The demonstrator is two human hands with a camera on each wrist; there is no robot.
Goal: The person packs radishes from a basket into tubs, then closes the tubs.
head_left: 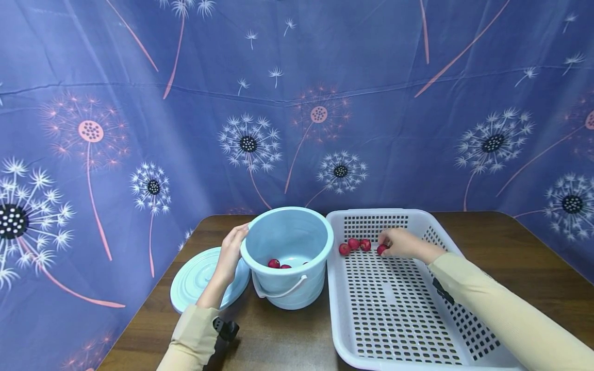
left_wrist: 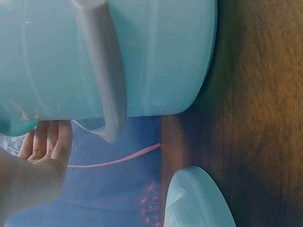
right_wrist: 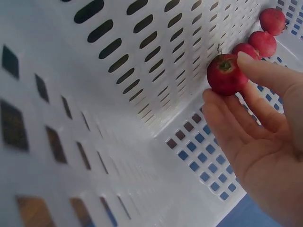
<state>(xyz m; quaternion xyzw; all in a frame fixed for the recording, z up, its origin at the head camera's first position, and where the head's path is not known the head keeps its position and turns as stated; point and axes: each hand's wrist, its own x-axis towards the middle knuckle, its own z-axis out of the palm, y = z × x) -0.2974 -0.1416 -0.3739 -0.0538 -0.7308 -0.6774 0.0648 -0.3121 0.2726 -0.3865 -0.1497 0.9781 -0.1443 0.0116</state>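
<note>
With thumb and fingers, my right hand pinches a small red apple inside the white perforated basket. Three more red apples lie in a row to its left, near the basket's far end. My left hand rests against the left outer side of a light blue bucket, close to its rim. Its fingers look fairly straight in the left wrist view, their tips hidden by the bucket. A few red apples are at the bottom of the bucket, partly hidden by its front wall.
A light blue lid lies on the wooden table, left of the bucket, under my left forearm. The bucket's pale handle hangs down in front. Bucket and basket stand side by side. Behind the table hangs a blue dandelion-print cloth.
</note>
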